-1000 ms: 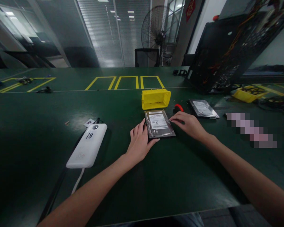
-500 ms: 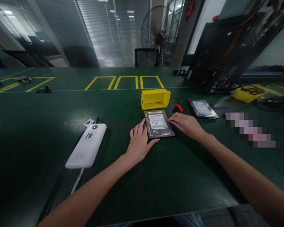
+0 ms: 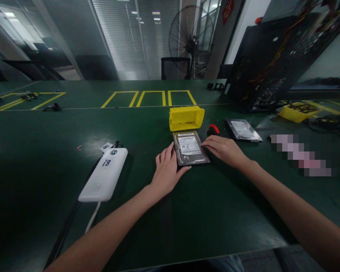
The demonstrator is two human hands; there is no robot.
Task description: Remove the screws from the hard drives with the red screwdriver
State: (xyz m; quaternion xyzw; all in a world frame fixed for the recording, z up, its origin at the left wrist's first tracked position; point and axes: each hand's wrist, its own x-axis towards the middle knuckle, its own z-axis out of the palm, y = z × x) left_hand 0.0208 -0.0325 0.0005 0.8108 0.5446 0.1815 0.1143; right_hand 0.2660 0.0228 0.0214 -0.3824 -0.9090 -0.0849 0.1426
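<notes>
A hard drive [image 3: 188,149], silver with a white label, lies label up on the green table. My left hand [image 3: 166,170] steadies it, fingers against its left edge and thumb along the near edge. At its right edge my right hand [image 3: 222,150] has thumb and fingertips pinched together. Whatever sits in that pinch, if anything, is too small to make out. Just behind the drive stands a yellow bin [image 3: 186,119], its open side facing me. A red and black object [image 3: 214,129] lies beyond my right fingertips.
To the right lies a second hard drive [image 3: 243,130]. A white power bank [image 3: 104,175] marked 18, with a cable, is on the left. An open black computer case [image 3: 260,68] stands at the back right, near another yellow bin [image 3: 296,113] holding dark parts. A blurred patch covers something at right.
</notes>
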